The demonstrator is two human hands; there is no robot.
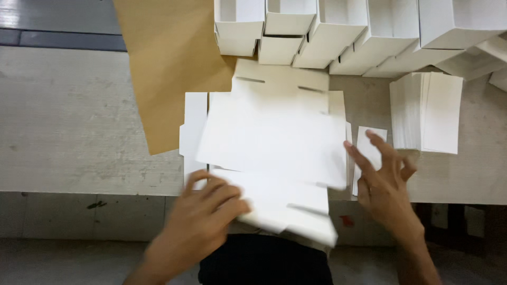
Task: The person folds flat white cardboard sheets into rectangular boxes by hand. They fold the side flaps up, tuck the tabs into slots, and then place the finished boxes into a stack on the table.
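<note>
Left hand (203,211), nearest the lens, grips the flat white die-cut cardboard sheet (274,148) by its near-left edge, long axis crosswise; right hand (383,177), fingers spread, touches its right edge.

We had open tabletop (79,116) left; folded boxes (338,31) blocked the back, card stack (428,111) crowded right.

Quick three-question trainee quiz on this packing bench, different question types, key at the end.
1. True or false: the left hand rests on the flat white box blank.
2. What lies under the blank's upper left corner: A brown paper sheet, B blue cloth?
3. Where do the folded white boxes stand?
Key: 1 true. 2 A. 3 In a row along the table's far edge, beyond the stack of white cards; the right hand is spread open.
</note>
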